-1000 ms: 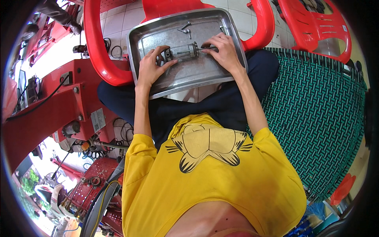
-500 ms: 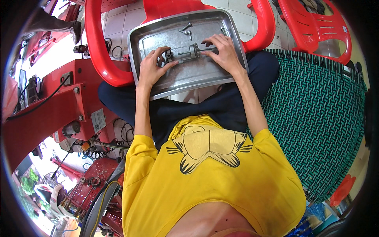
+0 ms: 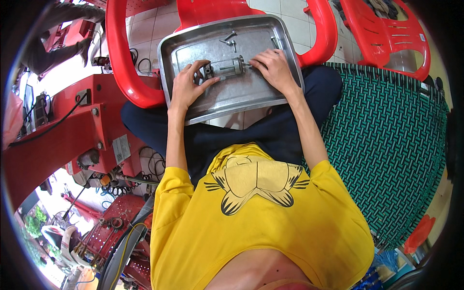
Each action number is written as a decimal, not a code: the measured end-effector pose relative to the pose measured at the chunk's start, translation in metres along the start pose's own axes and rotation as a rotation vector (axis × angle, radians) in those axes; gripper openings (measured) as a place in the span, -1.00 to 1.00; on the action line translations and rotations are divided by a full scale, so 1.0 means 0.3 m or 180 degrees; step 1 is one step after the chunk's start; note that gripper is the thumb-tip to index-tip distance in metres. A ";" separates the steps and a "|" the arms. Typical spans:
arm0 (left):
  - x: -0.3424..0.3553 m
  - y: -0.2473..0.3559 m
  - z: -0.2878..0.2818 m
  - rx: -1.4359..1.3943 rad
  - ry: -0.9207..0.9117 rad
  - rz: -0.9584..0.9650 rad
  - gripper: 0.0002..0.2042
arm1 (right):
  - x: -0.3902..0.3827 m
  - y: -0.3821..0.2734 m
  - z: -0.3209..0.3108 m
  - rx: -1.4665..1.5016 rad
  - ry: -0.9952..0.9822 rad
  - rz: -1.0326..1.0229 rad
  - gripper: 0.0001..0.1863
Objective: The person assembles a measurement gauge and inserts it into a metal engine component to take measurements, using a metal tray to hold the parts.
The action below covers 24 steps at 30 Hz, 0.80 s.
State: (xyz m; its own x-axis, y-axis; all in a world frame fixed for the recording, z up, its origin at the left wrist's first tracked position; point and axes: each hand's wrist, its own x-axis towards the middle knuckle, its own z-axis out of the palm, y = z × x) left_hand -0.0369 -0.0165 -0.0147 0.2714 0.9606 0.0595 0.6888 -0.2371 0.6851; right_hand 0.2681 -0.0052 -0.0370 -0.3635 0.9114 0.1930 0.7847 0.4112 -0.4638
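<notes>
A pneumatic cylinder [image 3: 226, 68] with thick end caps and a thin rod lies across the metal tray [image 3: 232, 104]. My left hand [image 3: 187, 87] is closed around its dark left end cap, thumb on the near side and fingers on the far side. At the other end, the fingers of my right hand [image 3: 273, 71] are pinched on the rod [image 3: 247, 64], just beyond the right end cap. The hand hides most of the rod. Farther back in the tray lie a few loose bolts [image 3: 230, 36], and another small metal part [image 3: 275, 42] sits by the right rim.
The tray rests on a red plastic chair [image 3: 124, 77] in front of my crossed legs. Red machinery [image 3: 96, 125] stands close on the left. To the right is a green woven seat [image 3: 386, 140], with another red chair [image 3: 386, 38] behind. A person's leg [image 3: 67, 53] shows at far left.
My right hand has shifted slightly nearer the cylinder's right end cap, and less of the rod shows. My left hand keeps its hold. The other person's legs at far left have moved.
</notes>
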 end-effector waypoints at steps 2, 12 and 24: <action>0.000 0.000 0.000 0.0018 0.0005 0.0017 -0.44 | -0.001 0.003 -0.004 0.0125 0.0224 -0.0205 -0.73; -0.001 -0.022 0.020 -0.0058 0.0213 0.0213 -0.43 | 0.002 -0.015 -0.020 0.0148 0.0096 -0.0052 -0.74; 0.000 0.003 -0.002 0.0009 -0.0055 -0.0063 -0.43 | 0.000 -0.011 -0.022 0.0213 0.0171 -0.0090 -0.74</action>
State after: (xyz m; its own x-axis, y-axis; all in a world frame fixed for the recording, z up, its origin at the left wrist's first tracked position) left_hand -0.0367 -0.0167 -0.0137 0.2692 0.9625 0.0334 0.6962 -0.2184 0.6838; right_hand 0.2687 -0.0064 -0.0297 -0.3562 0.8997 0.2521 0.7385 0.4364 -0.5139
